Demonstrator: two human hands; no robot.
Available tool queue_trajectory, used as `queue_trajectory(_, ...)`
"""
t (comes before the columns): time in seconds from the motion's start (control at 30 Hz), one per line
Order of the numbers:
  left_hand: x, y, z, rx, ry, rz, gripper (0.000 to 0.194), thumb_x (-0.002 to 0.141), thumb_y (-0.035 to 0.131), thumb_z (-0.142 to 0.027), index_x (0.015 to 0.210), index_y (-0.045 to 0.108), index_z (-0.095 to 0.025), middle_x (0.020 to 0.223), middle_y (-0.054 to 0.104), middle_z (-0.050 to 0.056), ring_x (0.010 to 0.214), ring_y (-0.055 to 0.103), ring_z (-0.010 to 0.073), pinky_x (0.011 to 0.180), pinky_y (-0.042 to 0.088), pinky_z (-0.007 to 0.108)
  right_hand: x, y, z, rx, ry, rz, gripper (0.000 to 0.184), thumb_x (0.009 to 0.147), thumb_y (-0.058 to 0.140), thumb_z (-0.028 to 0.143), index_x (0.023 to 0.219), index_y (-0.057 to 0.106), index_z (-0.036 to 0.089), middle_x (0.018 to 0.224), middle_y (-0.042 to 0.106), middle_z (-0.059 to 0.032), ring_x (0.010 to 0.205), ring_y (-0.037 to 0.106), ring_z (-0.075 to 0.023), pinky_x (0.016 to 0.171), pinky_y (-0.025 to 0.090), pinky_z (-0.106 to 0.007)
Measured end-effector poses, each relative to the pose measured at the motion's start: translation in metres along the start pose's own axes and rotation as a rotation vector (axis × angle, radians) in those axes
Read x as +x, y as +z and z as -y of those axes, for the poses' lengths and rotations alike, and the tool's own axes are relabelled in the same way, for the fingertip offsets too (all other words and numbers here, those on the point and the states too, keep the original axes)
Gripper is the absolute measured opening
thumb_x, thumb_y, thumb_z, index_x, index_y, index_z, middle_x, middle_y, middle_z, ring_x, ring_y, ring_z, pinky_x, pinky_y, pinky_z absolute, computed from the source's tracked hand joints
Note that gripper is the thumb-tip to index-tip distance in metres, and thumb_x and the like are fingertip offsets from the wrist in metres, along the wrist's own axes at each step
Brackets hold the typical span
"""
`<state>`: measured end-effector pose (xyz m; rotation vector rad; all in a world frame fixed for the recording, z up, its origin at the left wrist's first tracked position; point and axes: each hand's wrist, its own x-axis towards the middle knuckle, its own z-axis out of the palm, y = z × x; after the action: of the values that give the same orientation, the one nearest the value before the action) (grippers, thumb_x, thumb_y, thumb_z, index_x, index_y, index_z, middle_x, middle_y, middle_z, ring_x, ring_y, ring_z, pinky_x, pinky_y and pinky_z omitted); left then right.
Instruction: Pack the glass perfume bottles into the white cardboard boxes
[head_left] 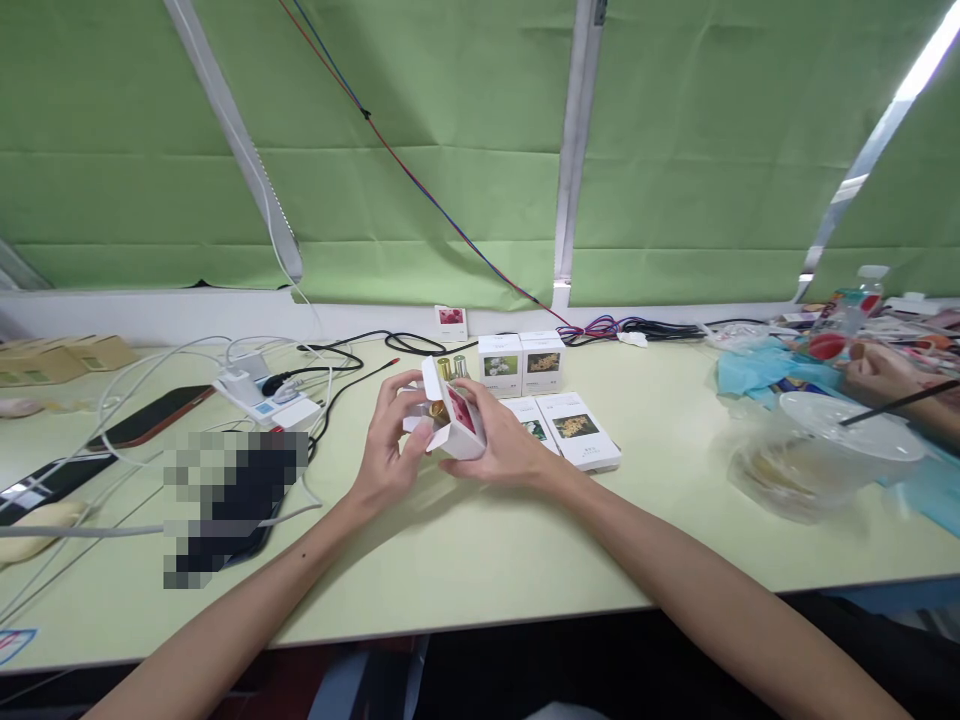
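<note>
My right hand (pixel 502 435) is closed around a small white carton (pixel 466 425) with a red flower picture, tilted, its end flap (pixel 433 383) standing open towards the left. At that open end my left hand (pixel 394 435) pinches what looks like a small gold-capped bottle (pixel 436 409), partly hidden by my fingers and the flap. Just behind the carton stand a gold-topped bottle (pixel 443 368) and a silver-topped bottle (pixel 460 367). Beside my right hand, a white carton with a yellow flower picture (pixel 577 430) lies flat next to one with a white flower picture (pixel 531 425).
Two upright cartons (pixel 521 365) stand behind; another small carton (pixel 451 322) leans on the wall. Left are a power strip (pixel 266 400), cables and phones (pixel 154 415). Right are a lidded plastic cup (pixel 817 465), blue plastic (pixel 757 372) and another person's hand (pixel 885 375).
</note>
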<state>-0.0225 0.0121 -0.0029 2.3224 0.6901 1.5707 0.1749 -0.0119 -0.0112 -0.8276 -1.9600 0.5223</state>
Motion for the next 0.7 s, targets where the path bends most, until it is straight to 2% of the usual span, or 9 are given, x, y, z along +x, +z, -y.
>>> queue_trajectory(0.2,0.003,0.001,-0.008,0.045,0.072,0.007,0.031,0.101,0.049,-0.048,0.114,0.064,-0.024,0.127,0.054,0.011,0.111,0.061,0.0248,0.075,0.058,0.033,-0.001,-0.001,0.004,-0.014,0.021,0.044,0.101,0.072,0.084,0.043,0.153,0.026,0.024,0.152,0.046,-0.0158,0.135,0.051,-0.0330,0.109,0.047,-0.052)
queue_trajectory(0.43,0.002,0.002,-0.009,0.110,0.087,0.041,0.031,0.100,0.048,-0.046,0.111,0.064,-0.022,0.122,0.056,0.011,0.108,0.060,0.0250,0.077,0.057,0.036,0.000,0.000,0.004,0.000,0.019,0.102,0.105,0.072,0.084,0.040,0.155,0.021,0.026,0.153,0.043,-0.0150,0.138,0.047,-0.0331,0.110,0.045,-0.053)
queue_trajectory(0.57,0.003,0.003,-0.010,0.099,0.088,0.076,0.026,0.099,0.050,-0.042,0.111,0.063,-0.022,0.122,0.055,0.012,0.108,0.060,0.0243,0.075,0.057,0.034,-0.002,0.000,0.007,-0.010,0.062,0.142,0.103,0.073,0.084,0.040,0.155,0.022,0.025,0.152,0.044,-0.0148,0.133,0.050,-0.0341,0.104,0.050,-0.053)
queue_trajectory(0.7,0.003,0.003,-0.013,0.090,0.046,0.119,0.023,0.098,0.052,-0.039,0.111,0.064,-0.023,0.123,0.055,0.010,0.096,0.063,0.0197,0.070,0.057,0.031,-0.003,0.001,0.007,-0.063,0.080,0.140,0.106,0.072,0.085,0.044,0.156,0.023,0.027,0.147,0.047,-0.0139,0.125,0.056,-0.0333,0.098,0.053,-0.051)
